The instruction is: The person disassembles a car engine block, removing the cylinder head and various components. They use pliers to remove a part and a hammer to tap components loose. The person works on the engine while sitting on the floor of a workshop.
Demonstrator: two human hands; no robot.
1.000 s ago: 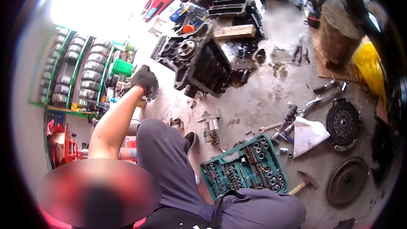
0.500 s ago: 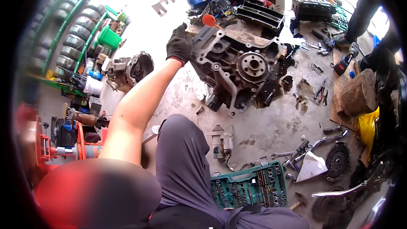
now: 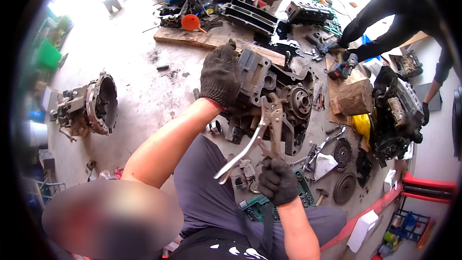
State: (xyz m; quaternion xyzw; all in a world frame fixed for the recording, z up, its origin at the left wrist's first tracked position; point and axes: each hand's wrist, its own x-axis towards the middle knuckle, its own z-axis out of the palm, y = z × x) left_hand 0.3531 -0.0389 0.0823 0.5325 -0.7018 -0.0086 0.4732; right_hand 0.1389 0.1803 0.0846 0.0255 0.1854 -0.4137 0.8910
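A grey engine block [image 3: 251,71] with a round bolted hub stands tilted on the floor in front of me. My left hand [image 3: 220,79], in a dark knit glove, is closed over the block's left upper edge; its fingertips are partly hidden. Gloved as well, my right hand [image 3: 278,181] grips a pair of locking pliers [image 3: 275,132] from below. The pliers point upward in front of the block, their jaws by the hub and one bright handle spread to the left. Whether the jaws touch the block I cannot tell.
A gearbox housing [image 3: 102,103] sits at left. Behind the block lie a wooden plank [image 3: 185,38] and an orange funnel [image 3: 191,22]. A green socket case [image 3: 304,188] is near my knee. At right, a person [image 3: 380,19] leans beside another engine [image 3: 392,110] and a log [image 3: 355,97].
My right hand has come into view with the locking pliers. The block leans differently under my left hand. My view has swung right, showing more of the other person.
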